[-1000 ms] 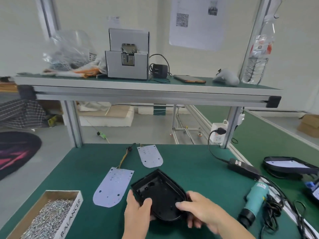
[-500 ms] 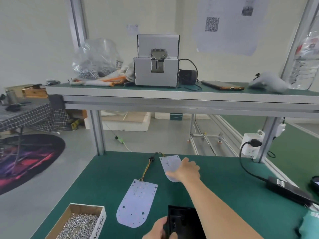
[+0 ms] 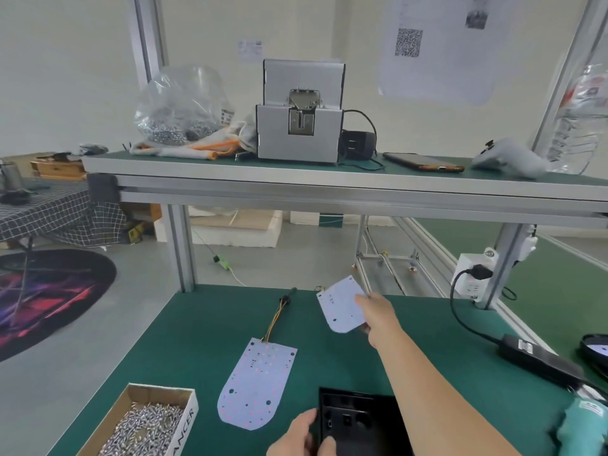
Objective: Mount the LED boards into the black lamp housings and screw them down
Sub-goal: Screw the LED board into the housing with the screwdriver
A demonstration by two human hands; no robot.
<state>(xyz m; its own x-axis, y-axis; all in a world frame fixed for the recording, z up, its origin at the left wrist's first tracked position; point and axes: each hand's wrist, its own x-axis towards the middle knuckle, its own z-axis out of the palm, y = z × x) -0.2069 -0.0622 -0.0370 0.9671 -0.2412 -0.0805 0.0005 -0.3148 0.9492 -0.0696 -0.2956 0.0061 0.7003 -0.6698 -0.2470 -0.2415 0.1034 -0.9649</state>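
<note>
A black lamp housing [image 3: 358,419] lies open side up at the near edge of the green bench [image 3: 204,327]. My left hand [image 3: 302,436] grips its left rim. My right hand [image 3: 378,315] reaches far forward and pinches the small white LED board [image 3: 340,306], which is tilted up off the mat. A larger white LED board [image 3: 256,386] with a coloured wire bundle [image 3: 279,311] lies flat left of the housing.
A cardboard box of screws [image 3: 148,422] sits near left. A black power adapter [image 3: 539,357] and a teal electric screwdriver [image 3: 582,426] lie at right. The upper shelf [image 3: 296,182] carries a screw feeder [image 3: 301,113], a bag of screws [image 3: 181,106] and a phone [image 3: 422,162].
My right hand left the housing, reached to the far small LED board and has lifted it off the mat. My head has tilted up, so the housing sits lower in view.
</note>
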